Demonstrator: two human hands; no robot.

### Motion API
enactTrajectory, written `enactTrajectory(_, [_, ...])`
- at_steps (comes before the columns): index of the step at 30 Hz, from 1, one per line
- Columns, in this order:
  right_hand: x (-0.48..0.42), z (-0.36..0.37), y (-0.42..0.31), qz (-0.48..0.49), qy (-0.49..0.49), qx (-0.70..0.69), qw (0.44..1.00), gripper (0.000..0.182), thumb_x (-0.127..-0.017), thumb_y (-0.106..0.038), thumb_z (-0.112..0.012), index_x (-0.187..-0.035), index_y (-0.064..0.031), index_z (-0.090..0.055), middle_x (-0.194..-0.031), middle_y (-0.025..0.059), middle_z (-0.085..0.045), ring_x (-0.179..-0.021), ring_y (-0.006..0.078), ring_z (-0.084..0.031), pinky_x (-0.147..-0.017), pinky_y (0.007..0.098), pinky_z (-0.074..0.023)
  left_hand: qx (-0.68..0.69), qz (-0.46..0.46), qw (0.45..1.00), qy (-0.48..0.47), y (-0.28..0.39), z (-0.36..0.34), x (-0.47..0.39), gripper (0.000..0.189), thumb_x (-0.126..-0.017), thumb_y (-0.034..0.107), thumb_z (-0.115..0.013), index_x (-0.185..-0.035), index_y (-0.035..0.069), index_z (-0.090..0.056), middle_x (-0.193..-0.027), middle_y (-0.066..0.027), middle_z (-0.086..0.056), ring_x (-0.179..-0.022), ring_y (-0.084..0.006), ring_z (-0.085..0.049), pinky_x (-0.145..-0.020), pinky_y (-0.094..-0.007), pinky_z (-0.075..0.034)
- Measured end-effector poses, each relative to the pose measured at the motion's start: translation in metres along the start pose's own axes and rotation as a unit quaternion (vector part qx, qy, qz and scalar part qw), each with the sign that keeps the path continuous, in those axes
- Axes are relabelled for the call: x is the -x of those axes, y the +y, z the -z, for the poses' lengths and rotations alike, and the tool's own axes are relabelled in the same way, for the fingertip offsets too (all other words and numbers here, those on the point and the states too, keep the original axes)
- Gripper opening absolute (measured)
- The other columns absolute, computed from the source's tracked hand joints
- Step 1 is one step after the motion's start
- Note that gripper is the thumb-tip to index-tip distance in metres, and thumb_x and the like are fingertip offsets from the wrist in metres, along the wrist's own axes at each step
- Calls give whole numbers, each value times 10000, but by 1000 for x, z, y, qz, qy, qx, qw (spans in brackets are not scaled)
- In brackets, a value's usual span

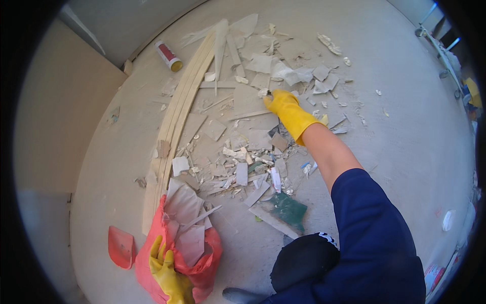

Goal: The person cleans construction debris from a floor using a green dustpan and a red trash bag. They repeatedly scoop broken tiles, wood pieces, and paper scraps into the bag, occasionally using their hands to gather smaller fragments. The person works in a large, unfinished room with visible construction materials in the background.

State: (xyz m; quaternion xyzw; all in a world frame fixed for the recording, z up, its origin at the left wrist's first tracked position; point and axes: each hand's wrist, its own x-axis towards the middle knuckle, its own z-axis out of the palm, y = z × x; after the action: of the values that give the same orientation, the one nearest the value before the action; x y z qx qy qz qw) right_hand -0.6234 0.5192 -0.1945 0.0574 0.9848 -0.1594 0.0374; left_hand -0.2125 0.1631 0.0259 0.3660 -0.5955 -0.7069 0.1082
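My right hand, in a yellow rubber glove, reaches out over rubble on the floor. Its fingertips are closed around a small off-white debris piece, beside a flat grey board offcut. In a matching glove, my left hand lies against the rim of a red woven sack. Its fingers look spread, and whether they grip the fabric is unclear. Board scraps and a pale crumpled sheet stick out of the sack's mouth.
Long wooden strips lie left of the rubble, beyond them a sealant-like tube. A red dustpan-like scoop is left of the sack. A green sheet piece lies near my knee. A wheeled metal frame stands far right.
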Motion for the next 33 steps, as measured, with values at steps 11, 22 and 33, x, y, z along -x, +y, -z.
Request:
enactTrajectory(11, [7,11,-32,-41,-135,51,989,597,-776,-463,-702,-1209,-52,-681,-1241,185,-675,-1153,352,-653,-935,458,-535,17,7,997,76,-4,-8,19,418,-942,-95,-473,-1350,-12,-503,-1256,-136,-623,-1043,-182,-626,-843,-264,-548])
enactTrajectory(22, [32,3,-44,-23,-183,21,983,798,-689,-560,-819,-1286,-59,-648,-1341,188,-622,-1227,324,-616,-1010,447,-505,25,8,998,49,-10,-10,15,431,-932,-101,-474,-1355,-23,-503,-1237,-133,-625,-1037,-173,-619,-904,-261,-520])
enactTrajectory(33, [84,18,-71,-66,-280,50,956,944,-637,-546,-881,-1364,-41,-554,-1384,204,-584,-1266,349,-580,-1032,429,-484,-22,23,998,46,-9,-6,16,436,-930,-81,-493,-1365,-43,-506,-1335,-144,-573,-1187,-223,-579,-1010,-315,-480])
